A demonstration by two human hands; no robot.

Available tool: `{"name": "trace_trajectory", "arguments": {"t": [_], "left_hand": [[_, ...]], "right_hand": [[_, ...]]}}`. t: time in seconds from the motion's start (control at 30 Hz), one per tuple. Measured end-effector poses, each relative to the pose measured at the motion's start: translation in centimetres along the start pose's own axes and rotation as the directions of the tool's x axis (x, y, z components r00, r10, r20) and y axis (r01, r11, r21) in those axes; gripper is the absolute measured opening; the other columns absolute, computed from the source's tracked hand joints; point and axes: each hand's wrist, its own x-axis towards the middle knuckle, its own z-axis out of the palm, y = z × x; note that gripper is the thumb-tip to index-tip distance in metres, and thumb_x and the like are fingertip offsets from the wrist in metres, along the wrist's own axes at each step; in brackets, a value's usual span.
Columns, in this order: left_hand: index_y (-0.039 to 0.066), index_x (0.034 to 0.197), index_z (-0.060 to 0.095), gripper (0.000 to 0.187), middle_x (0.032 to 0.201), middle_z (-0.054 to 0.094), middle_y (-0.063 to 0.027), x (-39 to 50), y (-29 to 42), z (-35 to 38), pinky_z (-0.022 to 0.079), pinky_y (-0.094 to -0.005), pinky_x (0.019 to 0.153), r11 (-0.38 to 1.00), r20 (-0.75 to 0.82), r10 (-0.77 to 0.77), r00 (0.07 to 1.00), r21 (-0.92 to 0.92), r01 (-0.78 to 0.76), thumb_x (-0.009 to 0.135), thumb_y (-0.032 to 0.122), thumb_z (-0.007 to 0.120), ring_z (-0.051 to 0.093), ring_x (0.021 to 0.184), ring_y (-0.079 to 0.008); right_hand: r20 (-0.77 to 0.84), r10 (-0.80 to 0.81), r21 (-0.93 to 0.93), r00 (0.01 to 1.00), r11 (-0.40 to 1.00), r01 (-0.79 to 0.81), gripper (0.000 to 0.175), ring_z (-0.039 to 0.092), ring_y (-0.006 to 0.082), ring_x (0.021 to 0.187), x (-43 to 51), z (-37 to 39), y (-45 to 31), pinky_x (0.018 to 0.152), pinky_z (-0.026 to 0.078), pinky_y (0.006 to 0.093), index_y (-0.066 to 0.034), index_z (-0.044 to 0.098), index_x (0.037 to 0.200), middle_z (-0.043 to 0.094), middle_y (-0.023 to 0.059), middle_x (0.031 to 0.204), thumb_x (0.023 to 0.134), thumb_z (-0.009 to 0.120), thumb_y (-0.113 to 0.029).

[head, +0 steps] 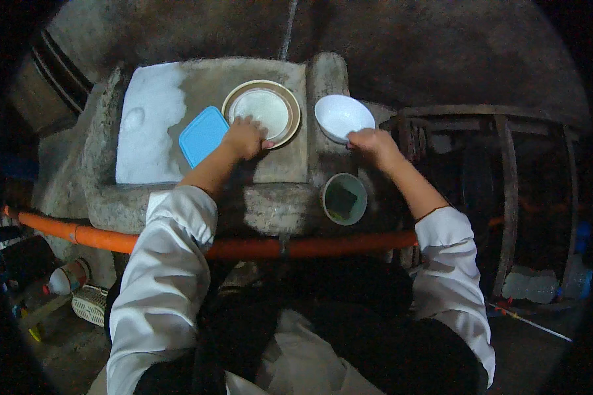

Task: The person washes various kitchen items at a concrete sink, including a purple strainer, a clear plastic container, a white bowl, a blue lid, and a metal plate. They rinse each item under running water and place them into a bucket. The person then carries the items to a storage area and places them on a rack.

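My left hand (248,137) rests with spread fingers over the near left part of a round tan-rimmed bowl (295,114) with a pale inside; whether it grips anything there cannot be told. A light-blue square plastic lid (203,136) lies left of the bowl, partly under my left forearm. To the right, my right hand (374,144) holds a white bowl (343,116) by its near rim, above the stone ledge. Below it stands a pale green cup-like container (345,199) with something dark green inside. White granular material (146,128) covers the left side of the basin.
The concrete basin has a raised rim (276,205) at front. An orange pipe (104,239) runs across before me. A wooden frame (508,197) stands at right, with a plastic container (529,285) low down. A bottle (64,280) and a cream basket (90,303) are at lower left.
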Motion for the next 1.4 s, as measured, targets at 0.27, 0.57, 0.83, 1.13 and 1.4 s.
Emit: {"name": "trace_trajectory", "arguments": {"t": [0.27,0.57,0.83,1.13,1.4], "left_hand": [[0.004,0.108,0.059,0.048,0.11,0.058,-0.0202,-1.1,0.5,0.5,0.04,-0.0488,0.09,0.984,0.001,0.007,1.0,-0.181,-0.007,0.084,0.046,0.056,0.054,0.104,-0.0384],[0.002,0.089,0.06,0.033,0.087,0.063,-0.0174,-1.6,0.5,-2.2,0.046,-0.0445,0.075,0.907,-0.167,-0.082,0.983,-0.421,0.004,0.081,0.033,0.066,0.06,0.085,-0.0377],[0.001,0.09,0.06,0.038,0.07,0.06,-0.0119,1.5,-1.9,-5.3,0.045,-0.0381,0.064,0.362,-0.162,-0.584,0.795,-0.929,0.076,0.093,0.039,0.051,0.057,0.064,-0.0221],[0.003,0.104,0.058,0.041,0.088,0.062,-0.0101,8.5,-3.6,-6.9,0.046,-0.0369,0.053,-0.707,0.379,-0.65,0.659,-0.62,-0.341,0.098,0.039,0.039,0.057,0.064,-0.0207],[0.006,0.117,0.05,0.049,0.099,0.061,-0.0112,6.5,-2.6,-6.2,0.051,-0.0436,0.067,-0.572,0.377,-0.565,0.734,-0.82,-0.02,0.098,0.047,0.031,0.059,0.084,-0.0252]], "right_hand": [[0.041,-0.258,-0.453,0.965,0.856,0.249,0.021,0.058,0.0203,0.101,-2.6,2.7,1.9,0.09,0.045,0.0295,-0.0076,0.061,0.104,0.064,0.0074,0.103,0.085,0.053,-0.009],[-0.121,-0.189,-0.126,0.974,0.977,0.174,0.034,0.057,0.027,0.107,-2.9,1.4,1.5,0.091,0.047,0.0349,-0.0103,0.062,0.104,0.063,0.0083,0.111,0.073,0.058,0.0],[-0.127,-0.178,-0.201,0.976,0.968,0.15,0.036,0.06,0.0296,0.102,0.0,-3.9,-2.6,0.087,0.05,0.0364,-0.0104,0.065,0.103,0.064,0.0106,0.109,0.068,0.059,-0.002],[-0.336,0.588,0.657,0.736,0.706,-0.264,0.039,0.063,0.0272,0.097,19.8,2.1,-5.8,0.082,0.048,0.0341,0.0026,0.058,0.115,0.064,0.0181,0.108,0.089,0.057,-0.026],[-0.345,0.306,0.576,0.887,0.815,-0.057,0.046,0.061,0.023,0.098,21.1,-2.6,-7.1,0.084,0.048,0.0345,0.0001,0.053,0.118,0.063,0.0136,0.109,0.079,0.07,-0.017]]}}
